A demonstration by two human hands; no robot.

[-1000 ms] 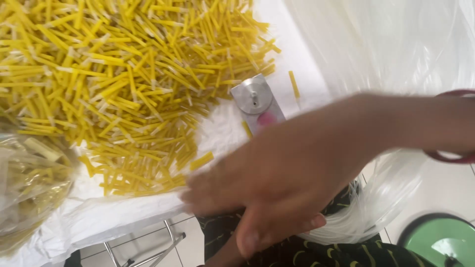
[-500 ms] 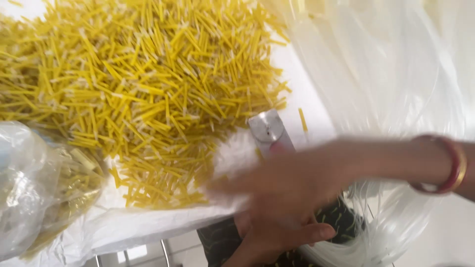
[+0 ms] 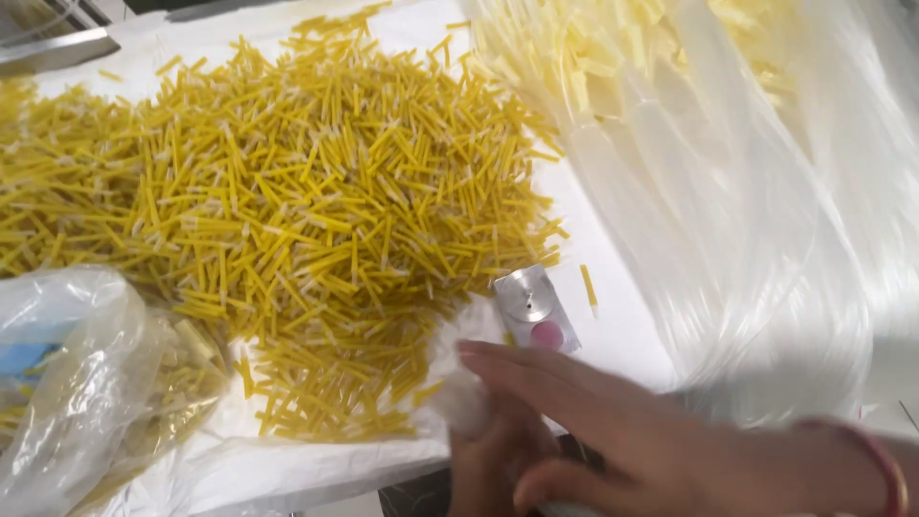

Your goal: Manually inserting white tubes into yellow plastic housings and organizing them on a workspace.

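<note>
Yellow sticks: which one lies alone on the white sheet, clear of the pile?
The single yellow stick just right of the small silver device. It lies by itself on bare white sheet; the rest are heaped in the big pile.

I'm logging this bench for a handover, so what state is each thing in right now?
Yellow sticks: loose, spread in a heap on the white sheet.
Small clear bag: open-looking, crumpled, partly filled with sticks.
Large clear bag: lying slack, pale sticks inside.
Small metal device: flat on the sheet, untouched.
Right hand: blurred, fingers extended, holding nothing.
Left hand: beneath the right, on a white wad; grip unclear.
</note>
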